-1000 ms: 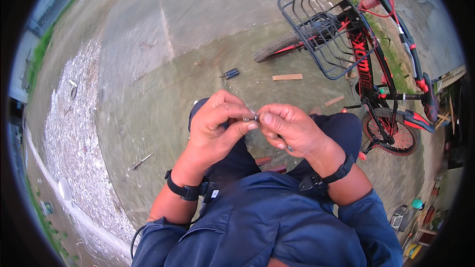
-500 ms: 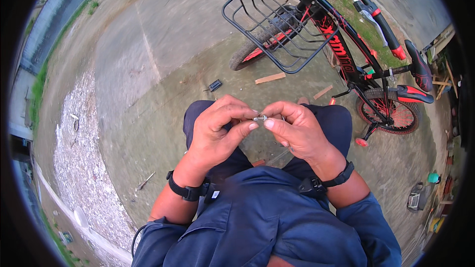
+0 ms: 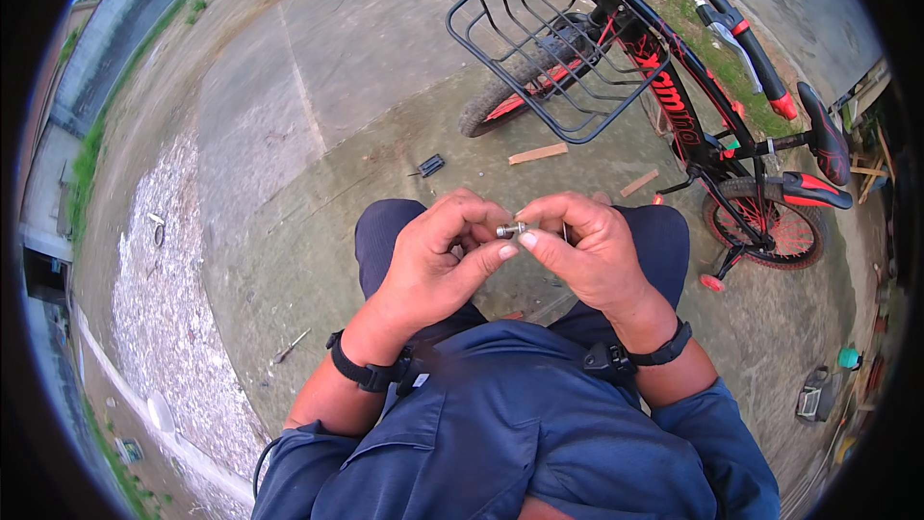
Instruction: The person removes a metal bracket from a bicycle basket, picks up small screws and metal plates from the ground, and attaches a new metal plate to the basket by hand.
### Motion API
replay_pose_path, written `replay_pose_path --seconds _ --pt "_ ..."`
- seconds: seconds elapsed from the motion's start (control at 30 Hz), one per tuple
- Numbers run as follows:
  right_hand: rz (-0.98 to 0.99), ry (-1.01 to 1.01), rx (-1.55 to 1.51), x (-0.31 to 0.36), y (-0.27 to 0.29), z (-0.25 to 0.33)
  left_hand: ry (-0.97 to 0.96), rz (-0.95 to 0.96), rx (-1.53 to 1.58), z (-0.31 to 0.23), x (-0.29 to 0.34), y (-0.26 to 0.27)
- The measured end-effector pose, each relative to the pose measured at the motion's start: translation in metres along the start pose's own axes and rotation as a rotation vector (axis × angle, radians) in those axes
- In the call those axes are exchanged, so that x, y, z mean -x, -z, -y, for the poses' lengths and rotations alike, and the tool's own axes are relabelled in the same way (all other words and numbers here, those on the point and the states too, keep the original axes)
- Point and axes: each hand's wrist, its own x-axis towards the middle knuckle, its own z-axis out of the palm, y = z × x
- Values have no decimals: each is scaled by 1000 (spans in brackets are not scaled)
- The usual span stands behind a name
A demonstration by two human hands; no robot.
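Between my two hands, just above my lap, is a small silvery bolt (image 3: 510, 230) with what looks like a nut or collar on it. My left hand (image 3: 433, 255) pinches its left end between thumb and index finger. The thumb and fingertips of my right hand (image 3: 587, 250) close on the right end. A thin bit of metal shows by the right fingers, too small to make out. Fingertips partly cover the bolt, so its full length is hidden.
Ahead to the right stands a black and red bicycle (image 3: 679, 116) with a wire front basket (image 3: 568, 48). A small black part (image 3: 430, 166) and wood strips (image 3: 538, 153) lie on the concrete beyond my knees. A screwdriver-like tool (image 3: 292, 347) lies at my left.
The view has turned slightly, so the surroundings sit a little further right. More of the bolt shows between my fingertips. Both hands keep their pinch.
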Motion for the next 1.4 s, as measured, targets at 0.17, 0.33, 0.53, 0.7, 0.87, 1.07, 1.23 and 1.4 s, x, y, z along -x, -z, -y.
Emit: replay_pose_path --seconds 0.17,0.33,0.53,0.7,0.87,1.07,1.23,1.4 --pt "3 -2 87 -3 -2 4 -22 -7 -16 7 1 3" --pt "-10 100 155 -5 -2 0 128 66 59 7 0 5" --pt "27 112 212 -5 3 -3 258 99 231 8 -1 2" --pt "63 -136 -235 -3 8 -19 359 56 427 23 0 3" --pt "21 -321 -1024 -8 17 -38 421 84 490 34 0 0" --pt "-129 -391 -1256 -10 13 -60 493 118 466 39 2 -6" --pt "-125 -354 -1281 -10 12 -73 517 163 454 40 0 -10" --pt "-158 -351 -1175 -10 8 -80 574 191 450 46 -1 -20"
